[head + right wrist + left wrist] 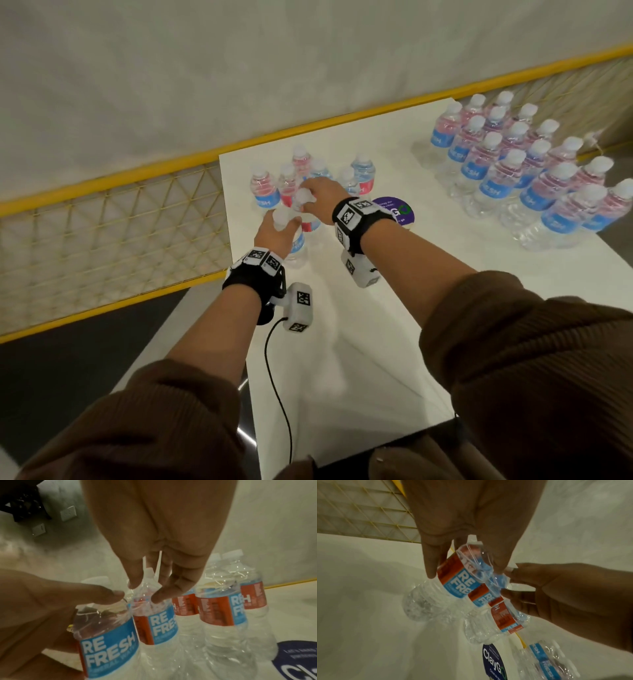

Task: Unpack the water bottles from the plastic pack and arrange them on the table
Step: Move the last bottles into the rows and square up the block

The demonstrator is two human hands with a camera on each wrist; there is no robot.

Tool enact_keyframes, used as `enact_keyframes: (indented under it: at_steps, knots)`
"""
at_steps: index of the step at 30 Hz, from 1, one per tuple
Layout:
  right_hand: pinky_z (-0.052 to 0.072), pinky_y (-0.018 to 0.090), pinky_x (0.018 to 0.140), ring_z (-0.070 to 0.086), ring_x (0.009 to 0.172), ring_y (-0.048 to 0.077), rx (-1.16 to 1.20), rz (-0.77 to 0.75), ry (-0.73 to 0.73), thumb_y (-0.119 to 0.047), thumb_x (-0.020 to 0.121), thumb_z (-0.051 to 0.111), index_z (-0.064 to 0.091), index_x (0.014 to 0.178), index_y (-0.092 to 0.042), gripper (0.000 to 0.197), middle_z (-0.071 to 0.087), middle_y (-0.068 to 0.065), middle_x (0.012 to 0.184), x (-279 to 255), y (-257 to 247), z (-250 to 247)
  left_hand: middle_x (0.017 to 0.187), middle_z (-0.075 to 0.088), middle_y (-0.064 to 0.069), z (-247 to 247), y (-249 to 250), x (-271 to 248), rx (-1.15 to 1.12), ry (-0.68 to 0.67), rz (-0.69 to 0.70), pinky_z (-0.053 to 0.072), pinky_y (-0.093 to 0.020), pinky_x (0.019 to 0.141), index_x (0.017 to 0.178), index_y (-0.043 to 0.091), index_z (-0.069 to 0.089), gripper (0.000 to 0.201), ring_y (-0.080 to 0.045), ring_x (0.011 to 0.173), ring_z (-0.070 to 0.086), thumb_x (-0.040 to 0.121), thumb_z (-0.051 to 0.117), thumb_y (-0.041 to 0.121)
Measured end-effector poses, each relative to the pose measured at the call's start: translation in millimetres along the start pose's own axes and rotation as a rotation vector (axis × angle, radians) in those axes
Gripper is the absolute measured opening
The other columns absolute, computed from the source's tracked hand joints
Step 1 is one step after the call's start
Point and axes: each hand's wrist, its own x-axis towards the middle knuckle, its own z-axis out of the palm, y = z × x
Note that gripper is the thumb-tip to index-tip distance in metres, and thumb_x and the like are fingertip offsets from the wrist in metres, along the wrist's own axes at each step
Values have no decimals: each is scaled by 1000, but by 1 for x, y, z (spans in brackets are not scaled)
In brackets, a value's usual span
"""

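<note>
- The left hand (274,233) curls round the neck of a clear plastic bottle (297,245), fingers below its white cap; the bottle stands on the white desk (376,308) near the left edge.
- The right hand (322,197) grips the top of a second bottle (308,219) just behind the first, fingertips (159,596) pinching the shoulder below the cap.
- Both bottles are ribbed, transparent and water-filled, with a glossy wrap label in blue and red that reads "RE FRESH".
- A small cluster of bottles (363,173) of the same kind stands upright just beyond the hands, close together.
- At the right end of the desk a larger block of bottles (520,171) stands in tight rows, white caps up; whether plastic film wraps it I cannot tell.
- A round dark-blue sticker (399,210) with white lettering lies flat on the desk beside the right wrist.
- A yellow wire-mesh railing (102,222) runs along the far side of the desk.
- Brown ribbed sleeves cover both forearms; black wristbands carry white marker blocks.
</note>
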Motion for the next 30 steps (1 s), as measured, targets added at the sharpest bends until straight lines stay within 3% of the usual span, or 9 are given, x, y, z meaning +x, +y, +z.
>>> enact_keyframes:
  at_steps: [2,7,12,15,19,21,25,28,30]
  knots:
    - [37,26,83,54,112,30,32,15,76,-22,85,65,56,120,-6,40,59,14,121,-11,9,2,112,62,-5,0,-4,1,-4,-26,-15,47,-45,95,112,19,54,33,-27,109,59,86,62,37]
    - [38,30,95,50,119,27,43,52,105,-21,87,64,52,130,-12,45,57,11,128,-54,42,-2,99,62,2,12,-2,-6,-15,-173,5,49,-44,88,99,30,56,29,-27,105,61,76,67,42]
    - [39,28,79,57,101,29,-6,120,187,-26,84,64,61,112,-10,33,62,11,107,-88,81,-21,99,63,3,54,23,-20,9,-326,73,50,-41,83,85,40,55,32,-22,99,62,58,63,54]
    - [36,26,78,55,96,23,-75,178,206,-24,84,63,62,110,-6,32,58,9,101,-111,105,-45,96,63,2,93,41,-27,63,-432,124,50,-39,82,94,31,57,39,-22,97,61,61,62,52]
    - [39,32,90,51,111,31,-21,331,300,-26,87,63,56,118,-3,39,54,16,120,-139,149,-72,99,64,2,156,64,-29,144,-562,222,48,-37,85,103,25,57,46,-20,95,60,68,61,54]
    - [38,31,88,50,114,32,96,408,374,-25,89,60,49,123,-3,41,51,17,125,-153,173,-78,95,61,5,187,78,-32,102,-610,235,47,-34,88,105,20,56,44,-18,92,59,72,64,49]
    - [36,27,75,56,105,33,283,494,539,-27,93,56,40,125,-4,43,58,19,116,-175,212,-82,124,55,-2,238,100,-30,51,-599,249,41,-32,102,135,14,41,63,-19,115,53,83,66,38]
    - [35,19,77,56,104,24,379,464,651,-26,90,61,42,125,-7,44,58,11,117,-183,233,-82,137,49,-5,263,115,-27,16,-638,279,36,-35,110,142,14,32,62,-20,126,48,90,59,34]
    - [38,19,82,53,104,15,459,440,656,-23,85,68,38,131,-12,56,56,4,121,-188,244,-76,141,46,-3,274,118,-26,-26,-645,286,35,-33,111,145,15,28,61,-18,130,45,93,55,34]
